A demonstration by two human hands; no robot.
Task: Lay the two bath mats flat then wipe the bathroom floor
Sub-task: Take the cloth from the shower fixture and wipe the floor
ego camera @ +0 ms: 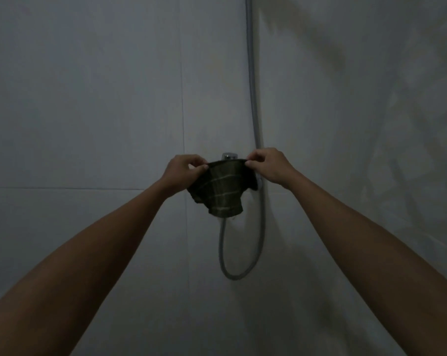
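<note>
Left hand (182,170) and right hand (270,165) pinch the cloth's (223,194) top edge; it hangs below each grip.

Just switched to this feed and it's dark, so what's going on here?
A person is holding a small dark cloth with pale stripes up in front of a tiled wall. The left hand and the right hand each pinch an upper corner, so the cloth hangs stretched between them. It hangs in front of a chrome shower fitting, and a grey hose runs down the corner and loops below. No floor or bath mats are in view.
</note>
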